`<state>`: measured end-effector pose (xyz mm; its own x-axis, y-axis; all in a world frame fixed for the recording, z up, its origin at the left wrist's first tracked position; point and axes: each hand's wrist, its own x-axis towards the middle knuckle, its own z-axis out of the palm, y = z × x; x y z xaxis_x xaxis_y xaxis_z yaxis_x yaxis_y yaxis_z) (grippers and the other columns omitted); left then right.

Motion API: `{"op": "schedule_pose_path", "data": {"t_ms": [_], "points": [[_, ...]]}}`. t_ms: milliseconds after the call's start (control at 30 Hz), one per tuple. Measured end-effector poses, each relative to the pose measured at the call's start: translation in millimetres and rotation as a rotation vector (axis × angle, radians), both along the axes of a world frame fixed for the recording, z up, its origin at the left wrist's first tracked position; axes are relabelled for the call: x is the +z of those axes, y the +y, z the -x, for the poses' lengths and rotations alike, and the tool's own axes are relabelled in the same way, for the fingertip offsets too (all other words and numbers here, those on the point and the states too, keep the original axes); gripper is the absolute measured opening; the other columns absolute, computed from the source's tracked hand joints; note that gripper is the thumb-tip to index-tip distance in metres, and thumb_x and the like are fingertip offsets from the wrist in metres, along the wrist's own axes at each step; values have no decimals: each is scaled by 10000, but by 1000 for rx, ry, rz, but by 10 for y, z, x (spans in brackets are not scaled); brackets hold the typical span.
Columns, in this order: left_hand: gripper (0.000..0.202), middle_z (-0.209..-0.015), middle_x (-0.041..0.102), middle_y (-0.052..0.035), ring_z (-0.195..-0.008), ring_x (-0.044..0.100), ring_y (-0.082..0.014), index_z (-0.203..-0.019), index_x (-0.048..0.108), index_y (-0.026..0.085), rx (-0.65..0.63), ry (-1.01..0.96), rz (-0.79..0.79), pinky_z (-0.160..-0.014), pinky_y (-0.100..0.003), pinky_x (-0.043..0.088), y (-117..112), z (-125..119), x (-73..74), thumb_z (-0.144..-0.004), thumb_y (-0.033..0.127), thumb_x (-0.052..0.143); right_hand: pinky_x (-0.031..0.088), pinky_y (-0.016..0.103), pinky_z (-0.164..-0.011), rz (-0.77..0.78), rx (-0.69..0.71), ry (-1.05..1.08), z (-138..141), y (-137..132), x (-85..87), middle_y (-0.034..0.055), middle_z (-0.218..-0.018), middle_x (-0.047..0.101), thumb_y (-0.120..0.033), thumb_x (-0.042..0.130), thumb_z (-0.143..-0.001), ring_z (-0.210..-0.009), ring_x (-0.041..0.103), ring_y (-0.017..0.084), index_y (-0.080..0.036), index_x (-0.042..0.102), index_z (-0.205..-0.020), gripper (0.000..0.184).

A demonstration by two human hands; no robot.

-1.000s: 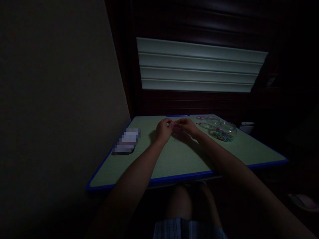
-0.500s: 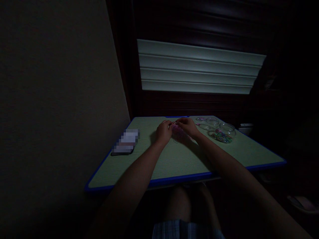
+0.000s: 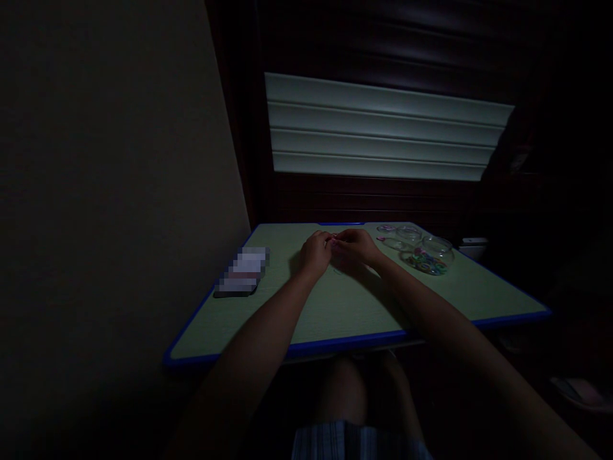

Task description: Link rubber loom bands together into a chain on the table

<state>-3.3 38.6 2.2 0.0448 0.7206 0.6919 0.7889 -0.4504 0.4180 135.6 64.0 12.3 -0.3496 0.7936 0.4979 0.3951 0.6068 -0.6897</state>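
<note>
Over the far middle of the table, both of my hands meet at a small pink thing whose kind I cannot make out in the dim light. My left hand has its fingers closed on the pink thing's left side. From the right, my right hand pinches it with thumb and fingers, hiding most of it. On the tabletop just below the hands shows a faint thin loop.
To the right stands a clear round jar with many-coloured small pieces inside. Behind it are a second clear container and a small dish with something pink. A blurred-out flat device lies left. The table has a blue rim.
The pink thing hung visibly below my right hand before; now only a little shows between the fingers. My right hand has shifted slightly, while the left stays about in place.
</note>
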Motion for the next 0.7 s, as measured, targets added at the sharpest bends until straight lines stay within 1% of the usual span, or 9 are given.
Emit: {"op": "schedule_pose_path", "data": {"t_ms": [67,200,300,433,567,700], "points": [[159,-871,600,-37,-780,540,-128,-839,605,178,5,3,-2,-718,-232,409,0,-2,0,-776,183,459,410,212,-580,-16,-11,-22,2,-12,13,64,-745,658,-375,557,-698,-661,570,131,-103,652,-820,312],[156,-882,607,-40,-803,543,-134,-837,611,178,-15,-5,-7,-733,-238,412,-5,-12,2,-772,187,470,402,207,-577,-84,-76,-64,2,-48,34,56,-722,654,-351,552,-703,-644,563,124,-105,647,-786,277],[159,-884,611,-42,-796,544,-133,-841,612,173,-47,-26,-13,-719,-237,418,-11,-20,1,-772,191,470,398,211,-587,-135,-127,-120,-8,-60,26,48,-722,651,-325,534,-716,-640,561,120,-119,642,-785,243],[158,-884,612,-44,-795,545,-129,-834,611,167,-66,-44,-28,-715,-232,421,-8,-20,-3,-767,172,468,390,213,-589,-213,-146,-177,-15,-51,-1,41,-714,647,-309,510,-730,-638,559,118,-135,640,-795,227],[147,-883,613,-41,-791,547,-130,-824,613,175,-52,-49,-14,-711,-234,423,-2,-19,-3,-762,180,479,385,208,-571,-182,-152,-164,-3,-52,-1,43,-720,649,-308,518,-721,-642,564,120,-133,640,-791,224],[146,-879,615,-38,-790,549,-128,-826,612,181,-44,-68,-10,-712,-235,425,-2,-25,0,-764,193,480,395,199,-579,-123,-123,-93,9,-63,24,43,-724,651,-284,524,-715,-650,569,115,-123,635,-784,208]]}}
